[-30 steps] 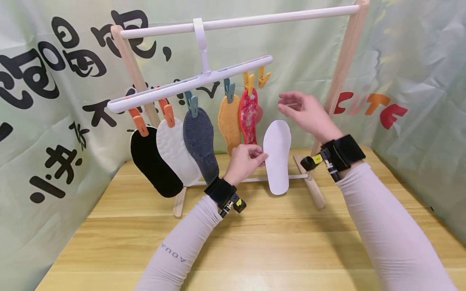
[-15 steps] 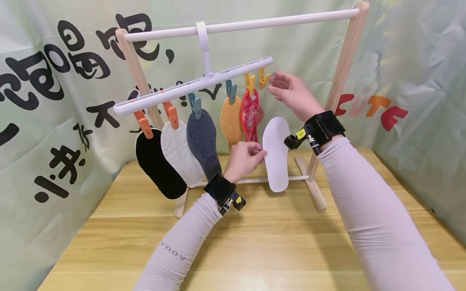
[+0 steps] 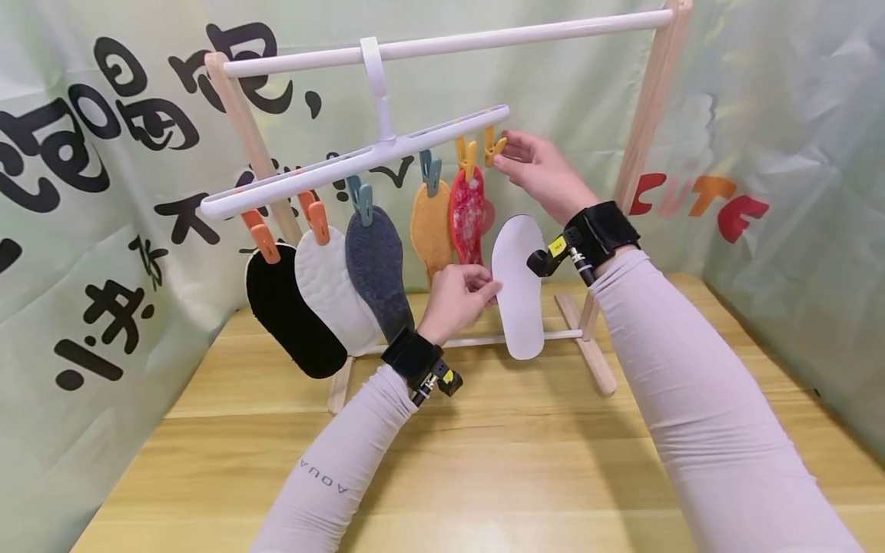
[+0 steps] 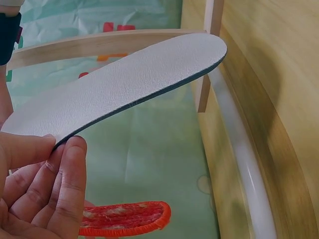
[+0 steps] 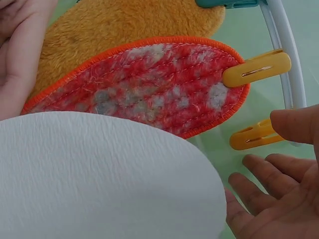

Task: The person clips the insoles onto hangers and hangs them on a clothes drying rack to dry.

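My left hand [image 3: 455, 303] pinches the side edge of a white insole [image 3: 517, 307] between thumb and fingers. In the left wrist view, the insole [image 4: 134, 82] shows a pale textured face and a dark edge. My right hand [image 3: 542, 173] is at the vacant yellow clip [image 3: 492, 150] at the hanger's right end. The right wrist view has the thumb overlapping the handle end of that clip [image 5: 251, 138], while the other fingers lie loosely spread below. Beside it, another yellow clip [image 5: 259, 69] grips a red patterned insole [image 5: 149, 84].
A white hanger [image 3: 311, 170] hangs from the rack's top bar [image 3: 512, 34]. Clips on it hold black [image 3: 290, 315], white quilted [image 3: 328, 284], dark grey [image 3: 376, 265] and orange [image 3: 430, 223] insoles. The rack's wooden feet stand on the wooden table [image 3: 498, 461].
My right hand has moved left and up to the vacant yellow clip. The left hand keeps its pinch on the white insole, which has risen slightly.
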A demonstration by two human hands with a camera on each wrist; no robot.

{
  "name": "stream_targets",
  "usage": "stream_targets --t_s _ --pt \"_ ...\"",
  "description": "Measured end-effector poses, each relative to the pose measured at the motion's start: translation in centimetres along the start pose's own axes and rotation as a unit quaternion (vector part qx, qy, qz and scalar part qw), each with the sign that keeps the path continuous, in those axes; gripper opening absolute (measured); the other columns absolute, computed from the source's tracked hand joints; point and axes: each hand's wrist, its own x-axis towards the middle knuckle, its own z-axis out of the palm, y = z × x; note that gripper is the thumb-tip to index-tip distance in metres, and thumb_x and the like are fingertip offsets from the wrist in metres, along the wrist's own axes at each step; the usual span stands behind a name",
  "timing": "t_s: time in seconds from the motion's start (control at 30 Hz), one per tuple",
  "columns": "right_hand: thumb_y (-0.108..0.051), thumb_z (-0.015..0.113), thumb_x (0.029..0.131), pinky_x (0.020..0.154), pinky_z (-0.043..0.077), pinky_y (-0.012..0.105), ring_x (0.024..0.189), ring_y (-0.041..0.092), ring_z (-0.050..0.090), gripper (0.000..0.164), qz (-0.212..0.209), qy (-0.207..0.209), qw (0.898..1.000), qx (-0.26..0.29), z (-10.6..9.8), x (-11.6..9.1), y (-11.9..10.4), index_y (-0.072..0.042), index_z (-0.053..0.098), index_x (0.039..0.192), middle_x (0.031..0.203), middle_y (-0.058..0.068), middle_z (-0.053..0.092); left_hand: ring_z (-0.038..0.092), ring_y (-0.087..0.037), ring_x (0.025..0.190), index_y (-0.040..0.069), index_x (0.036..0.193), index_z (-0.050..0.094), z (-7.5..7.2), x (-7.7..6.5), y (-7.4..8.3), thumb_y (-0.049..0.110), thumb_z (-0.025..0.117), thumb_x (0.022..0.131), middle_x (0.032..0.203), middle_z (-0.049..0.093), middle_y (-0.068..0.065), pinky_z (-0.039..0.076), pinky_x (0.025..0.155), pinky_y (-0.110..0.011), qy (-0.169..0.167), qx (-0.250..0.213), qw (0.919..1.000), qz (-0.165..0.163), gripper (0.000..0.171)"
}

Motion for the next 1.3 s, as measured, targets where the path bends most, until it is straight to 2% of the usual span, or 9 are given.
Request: stream_targets --t_s 0.17,0.27,0.47,0.6,0.77,0.87,0.97,1.07,1.3 --pt "-0.029 0.053 0.114 0.132 0.032 0.042 0.159 0.024 0.042 0.070 -0.002 0.000 1.000 0.005 0.2 0.2 -0.1 -0.015 0.018 0.173 0.174 0.011 0.037 0.082 -0.030 0.082 0.002 0.102 0.081 0.0 0.0 0.0 0.017 0.078 0.100 0.088 0.082 -0.012 0.057 0.068 -0.021 -0.004 -0.007 1.0000 0.002 0.015" --pt "-0.028 0.055 0.113 0.130 0.036 0.042 0.156 0.024 0.046 0.070 -0.003 0.007 1.000 0.011 0.4 0.3 -0.2 -0.015 0.021 0.173 0.171 0.012 0.042 0.082 -0.031 0.083 0.002 0.102 0.081 0.1 0.1 -0.1 0.017 0.078 0.100 0.089 0.082 -0.015 0.056 0.066 -0.020 -0.007 -0.007 1.0000 0.000 0.015" --pt "-0.032 0.057 0.112 0.123 0.044 0.045 0.141 0.024 0.055 0.062 -0.017 0.027 0.999 -0.005 0.7 0.0 -0.2 -0.015 0.036 0.168 0.147 0.009 0.057 0.081 -0.021 0.078 0.003 0.100 0.081 -0.1 0.0 -0.1 0.017 0.078 0.100 0.090 0.082 -0.016 0.052 0.062 -0.019 -0.003 -0.002 1.0000 -0.006 0.014" --pt "-0.043 0.053 0.112 0.116 0.047 0.044 0.127 0.018 0.055 0.058 -0.031 0.026 0.999 -0.021 0.6 -0.3 0.0 -0.013 0.045 0.162 0.135 0.004 0.058 0.079 -0.013 0.073 0.004 0.099 0.081 -0.1 0.0 0.1 0.018 0.078 0.100 0.090 0.082 -0.015 0.052 0.061 -0.018 -0.001 -0.002 1.0000 -0.006 0.014" --pt "-0.046 0.049 0.113 0.113 0.046 0.046 0.118 0.015 0.054 0.055 -0.050 0.023 0.998 -0.020 0.2 -0.8 0.2 -0.010 0.052 0.155 0.124 0.002 0.057 0.079 -0.014 0.074 0.003 0.100 0.080 -0.1 0.0 0.2 0.017 0.078 0.100 0.090 0.082 -0.016 0.055 0.063 -0.018 -0.002 -0.010 0.9999 -0.008 0.014" --pt "-0.046 0.047 0.114 0.117 0.045 0.049 0.120 0.017 0.055 0.055 -0.056 0.021 0.998 -0.017 -0.2 -1.2 0.5 -0.008 0.054 0.153 0.132 0.006 0.059 0.080 -0.020 0.075 0.002 0.100 0.080 -0.2 -0.1 0.2 0.016 0.078 0.100 0.088 0.082 -0.015 0.056 0.063 -0.020 -0.003 -0.021 0.9997 -0.010 0.014" --pt "-0.046 0.047 0.114 0.121 0.044 0.049 0.127 0.019 0.055 0.056 -0.059 0.015 0.998 -0.019 -0.6 -1.7 0.7 -0.008 0.054 0.155 0.150 0.011 0.056 0.081 -0.027 0.076 0.001 0.100 0.079 -0.4 -0.1 -0.1 0.014 0.078 0.099 0.086 0.082 -0.015 0.058 0.064 -0.021 -0.003 -0.034 0.9993 -0.012 0.013" --pt "-0.046 0.048 0.114 0.123 0.043 0.048 0.134 0.021 0.053 0.057 -0.065 0.007 0.998 -0.015 -1.1 -2.4 0.9 -0.009 0.052 0.158 0.161 0.012 0.052 0.080 -0.027 0.075 0.001 0.099 0.079 -0.6 -0.2 -0.3 0.014 0.078 0.099 0.085 0.082 -0.013 0.059 0.065 -0.022 -0.003 -0.030 0.9995 -0.010 0.013" --pt "-0.044 0.052 0.112 0.122 0.046 0.043 0.139 0.020 0.054 0.057 -0.083 0.002 0.996 0.014 -1.9 -4.0 1.2 -0.011 0.052 0.159 0.155 0.012 0.056 0.078 -0.018 0.072 0.003 0.099 0.080 -1.0 -0.2 -0.5 0.016 0.078 0.099 0.084 0.081 -0.011 0.058 0.066 -0.024 -0.005 -0.018 0.9998 0.002 0.014"
